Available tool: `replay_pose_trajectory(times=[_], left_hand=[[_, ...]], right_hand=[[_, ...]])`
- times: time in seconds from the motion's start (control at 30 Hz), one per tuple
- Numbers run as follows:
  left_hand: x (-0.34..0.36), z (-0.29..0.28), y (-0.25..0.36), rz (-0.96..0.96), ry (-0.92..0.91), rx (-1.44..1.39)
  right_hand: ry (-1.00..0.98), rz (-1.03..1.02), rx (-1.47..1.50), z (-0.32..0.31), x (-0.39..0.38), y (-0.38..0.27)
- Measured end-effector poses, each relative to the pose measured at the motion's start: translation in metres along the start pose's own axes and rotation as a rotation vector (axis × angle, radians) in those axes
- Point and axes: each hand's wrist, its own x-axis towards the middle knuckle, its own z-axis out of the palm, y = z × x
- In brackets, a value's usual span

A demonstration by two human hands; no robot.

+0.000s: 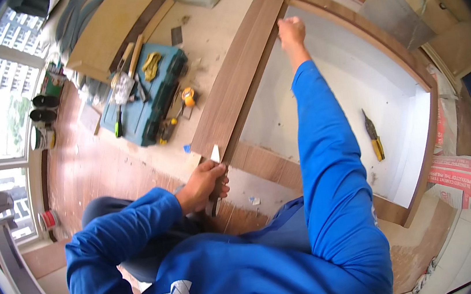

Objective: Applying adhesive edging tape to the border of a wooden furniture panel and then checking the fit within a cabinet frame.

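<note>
Head view: the left hand (202,187) clasps a thin, white-tipped piece (215,154) beside the near end of the wood-grain cabinet frame (239,77). The right hand's (292,31) fingers curl at its far inner edge; whether they grip cannot be told. 1 pair of yellow-handled pliers (376,144) lies inside.

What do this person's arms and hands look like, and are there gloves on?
Both arms have long, bright blue, creased cloth sleeves: the left sleeve and the right sleeve. The left hand and right hand are bare, without gloves.
</note>
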Motion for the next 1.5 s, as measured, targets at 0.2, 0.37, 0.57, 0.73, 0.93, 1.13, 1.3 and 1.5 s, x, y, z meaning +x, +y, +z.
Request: replay_pose_trajectory(times=[0.2, 0.37, 0.57, 0.73, 0.93, 1.13, 1.3, 1.5], left_hand=[[-0.005, -0.003, 0.005, -0.055, 0.097, 0.039], [-0.004, -0.003, 0.016, 0.011, 0.075, 0.086], [-0.002, -0.005, 0.015, 0.009, 0.088, 0.085], [-0.003, 0.003, 0.011, 0.025, 0.046, 0.125], [-0.008, -0.009, 0.008, -0.005, 0.065, 0.091], [-0.006, 0.001, 0.015, -0.02, 0.035, 0.127], [-0.008, -0.004, 0.017, -0.015, 0.042, 0.115], [-0.009, -0.001, 0.02, -0.063, 0.031, 0.112]], right_hand=[[-0.082, 0.201, 0.189, 0.006, -0.037, -0.033], [-0.104, 0.224, 0.235, 0.005, -0.032, -0.057], [-0.07, 0.161, 0.218, 0.011, -0.021, -0.041], [-0.03, 0.043, 0.109, 0.002, 0.004, -0.011], [-0.057, 0.166, 0.156, 0.02, -0.023, -0.031], [-0.008, 0.118, 0.211, 0.007, -0.003, -0.034], [-0.094, 0.223, 0.264, 0.01, -0.016, -0.052], [-0.07, 0.211, 0.248, 0.004, -0.012, -0.048]])
